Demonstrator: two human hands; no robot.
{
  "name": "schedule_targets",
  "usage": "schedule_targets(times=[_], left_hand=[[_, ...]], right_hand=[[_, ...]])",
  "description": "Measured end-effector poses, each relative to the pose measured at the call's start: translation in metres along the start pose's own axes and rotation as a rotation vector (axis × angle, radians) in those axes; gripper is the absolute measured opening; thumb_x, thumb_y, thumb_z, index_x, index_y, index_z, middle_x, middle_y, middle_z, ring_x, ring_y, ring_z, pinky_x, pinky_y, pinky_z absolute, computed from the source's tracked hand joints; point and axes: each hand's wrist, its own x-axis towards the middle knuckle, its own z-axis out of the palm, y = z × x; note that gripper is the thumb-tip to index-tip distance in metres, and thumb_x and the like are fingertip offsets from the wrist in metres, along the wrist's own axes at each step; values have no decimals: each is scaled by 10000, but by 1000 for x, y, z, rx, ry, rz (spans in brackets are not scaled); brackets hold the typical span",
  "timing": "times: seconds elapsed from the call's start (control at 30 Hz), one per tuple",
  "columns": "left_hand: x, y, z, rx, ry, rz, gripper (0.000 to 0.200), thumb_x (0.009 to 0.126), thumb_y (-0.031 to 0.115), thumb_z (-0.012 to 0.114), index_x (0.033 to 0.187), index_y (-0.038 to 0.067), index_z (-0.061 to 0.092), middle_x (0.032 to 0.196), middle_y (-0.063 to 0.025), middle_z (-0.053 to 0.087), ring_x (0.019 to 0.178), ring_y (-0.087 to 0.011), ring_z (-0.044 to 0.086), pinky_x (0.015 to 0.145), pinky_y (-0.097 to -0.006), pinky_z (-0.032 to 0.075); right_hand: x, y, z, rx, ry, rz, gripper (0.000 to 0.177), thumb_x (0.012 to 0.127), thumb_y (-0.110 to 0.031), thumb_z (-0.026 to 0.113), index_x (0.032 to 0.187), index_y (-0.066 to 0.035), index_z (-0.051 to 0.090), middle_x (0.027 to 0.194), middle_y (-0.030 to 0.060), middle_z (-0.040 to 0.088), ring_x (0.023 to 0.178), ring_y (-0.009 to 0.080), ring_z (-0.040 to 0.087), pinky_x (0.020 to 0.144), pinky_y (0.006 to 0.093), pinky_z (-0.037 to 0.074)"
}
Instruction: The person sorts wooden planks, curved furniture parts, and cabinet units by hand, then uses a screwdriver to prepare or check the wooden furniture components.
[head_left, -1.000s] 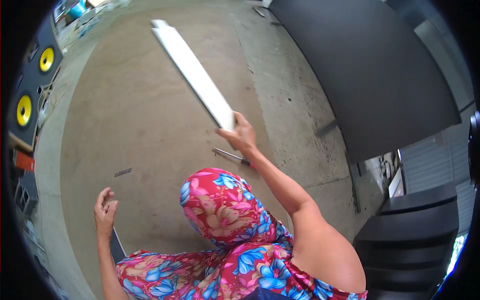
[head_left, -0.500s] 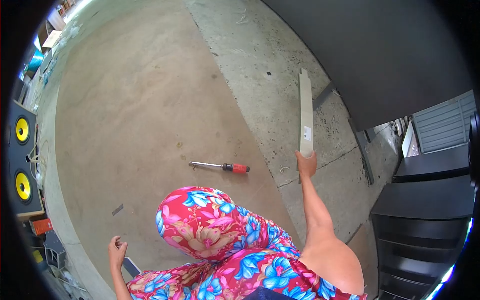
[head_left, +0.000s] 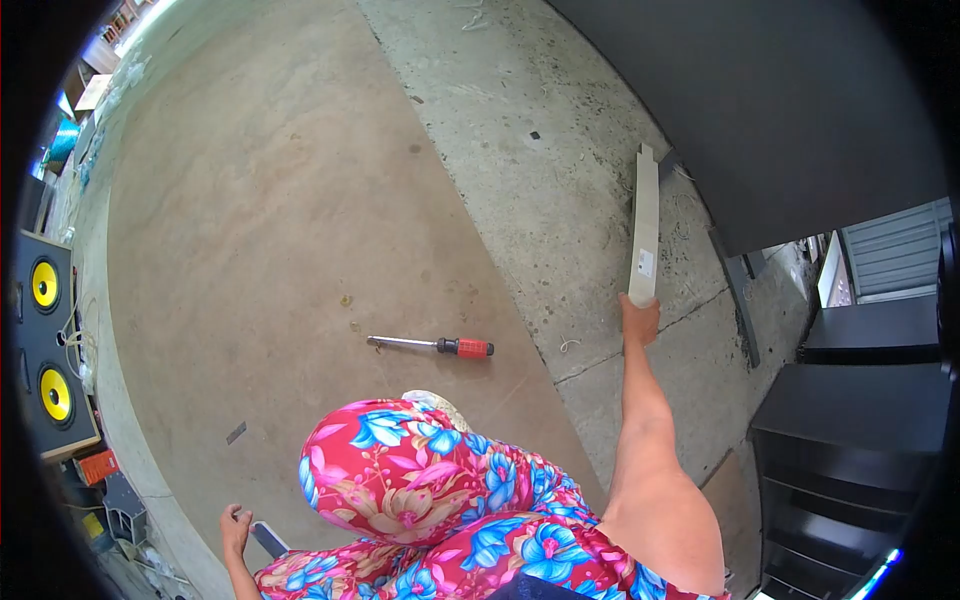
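Gripping the near end of a long pale strip (head_left: 646,215) with the right hand (head_left: 640,318), right of centre in the frame, closing the fingers around it and pointing its notched far end toward the top. Reaching out over the grey concrete (head_left: 520,200), showing a small white label (head_left: 645,263) near the gripped end. Curling the fingers of the left hand (head_left: 235,530) loosely at the lower left, leaving a narrow opening, just beside a dark flat piece (head_left: 269,540) with a pale edge. Lying on the brown floor sheet (head_left: 270,230), near the centre, a red-and-black screwdriver (head_left: 430,346), and toward the lower left a small dark scrap (head_left: 236,433). Standing along the left edge, a speaker box (head_left: 60,345) holding two yellow cones; sitting below it, an orange box (head_left: 98,467) and a grey crate (head_left: 124,507) with openings, hiding any contents too well to tell. Hiding part of a pale object (head_left: 436,407) behind the flowered cloth (head_left: 430,465) at bottom centre. Covering the strip's near tip with the right hand. Running out of view, a large black panel (head_left: 780,110) at the upper right and black boards (head_left: 860,405) at the lower right.
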Motion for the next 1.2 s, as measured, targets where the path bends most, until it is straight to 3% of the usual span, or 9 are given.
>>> schedule_targets(times=[0.3, 0.4, 0.5, 0.6, 0.7, 0.8, 1.0, 1.1, 1.2], left_hand=[[-15, -8, -6, -7, -30, -213, 423, 786, 173, 622, 1111, -61, 489, 794, -153, 587, 541, -206, 605, 398, -280, 435], [-19, -4, -9, -17, -52, -257, 436, 795, 177, 612, 1135, -54, 467, 800, -154, 596, 535, -215, 617, 387, -272, 420], [-19, 4, -9, -25, -46, -267, 434, 800, 175, 605, 1146, -45, 463, 809, -153, 601, 539, -211, 617, 391, -265, 413], [-10, -15, -10, -11, -62, -256, 466, 794, 240, 596, 1162, -9, 452, 801, -133, 612, 534, -200, 618, 410, -269, 428], [-16, 0, -10, -25, -61, -270, 435, 805, 173, 599, 1158, -40, 461, 824, -159, 605, 543, -212, 619, 402, -267, 417], [-14, -4, -8, -35, -55, -305, 433, 808, 171, 590, 1163, -39, 458, 838, -164, 608, 547, -213, 620, 406, -268, 420], [-4, -4, -8, -39, -61, -306, 431, 807, 165, 586, 1163, -39, 455, 857, -169, 611, 542, -213, 618, 412, -272, 425], [-1, -4, -8, -59, -39, -259, 406, 792, 161, 596, 1123, -45, 480, 827, -170, 613, 549, -215, 618, 425, -286, 439], [8, -18, -7, -34, -39, -168, 377, 758, 185, 625, 1033, -54, 530, 760, -158, 608, 558, -215, 606, 464, -313, 460]], right_hand=[[53, 21, 22, -215, -185, 109, 811, 589, -445, 748, 1229, -89, 398, 1181, 151, 525, 1074, 332, 523, 889, 518, 399], [47, 27, 18, -206, -188, 62, 794, 662, -375, 731, 1293, -78, 352, 1227, 169, 473, 1112, 328, 490, 898, 498, 400], [26, 36, 12, -198, -149, 87, 807, 693, -350, 718, 1332, -80, 304, 1301, 178, 400, 1176, 331, 426, 907, 496, 395], [-9, 47, 5, -338, 39, -63, 817, 702, -351, 713, 1342, -78, 284, 1319, 182, 363, 1212, 324, 377, 908, 497, 395], [-26, 78, 16, -220, 87, 78, 824, 692, -364, 715, 1340, -75, 294, 1319, 184, 350, 1217, 331, 358, 917, 500, 388], [-28, 91, 12, -92, -61, 242, 742, 683, -365, 719, 1269, -46, 395, 1258, 183, 410, 1174, 341, 404, 897, 510, 402], [-3, 93, 8, -114, -93, 188, 587, 666, -365, 724, 1081, 0, 526, 1113, 191, 511, 1068, 354, 497, 851, 480, 441], [0, 92, 4, -111, -124, 193, 593, 661, -355, 728, 1071, 18, 518, 1080, 197, 530, 1018, 346, 529, 840, 452, 452], [10, 117, 36, 21, 102, 33, 550, 658, -312, 726, 1020, 35, 501, 1026, 196, 548, 937, 348, 568, 823, 451, 458]])
